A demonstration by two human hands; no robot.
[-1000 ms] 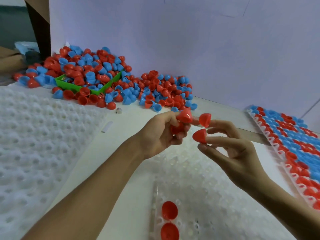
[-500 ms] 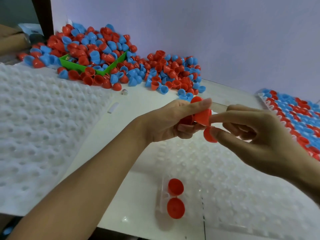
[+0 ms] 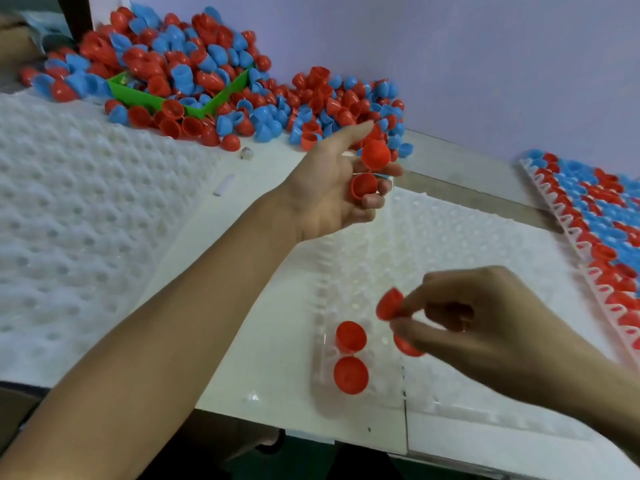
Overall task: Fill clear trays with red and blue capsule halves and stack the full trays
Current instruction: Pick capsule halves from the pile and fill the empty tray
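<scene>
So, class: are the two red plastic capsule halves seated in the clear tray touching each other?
Cannot tell. In the head view the upper half and lower half meet edge to edge, with no plain gap or contact.

Red and blue mixed through the heap of capsule halves (image 3: 214, 84) at the back, around a bright green bin (image 3: 180, 98). Plain red on the two halves (image 3: 350, 355) seated in the clear tray (image 3: 450, 237). Red too on the halves (image 3: 369, 168) held in the left hand (image 3: 329, 188) and those (image 3: 389, 304) pinched by the right hand (image 3: 485, 327). Alternating red and blue bands across the filled tray (image 3: 595, 223) at right. White, dimpled all over, on the stacked trays (image 3: 69, 220) at left. Pale lilac on the wall (image 3: 485, 64).
</scene>
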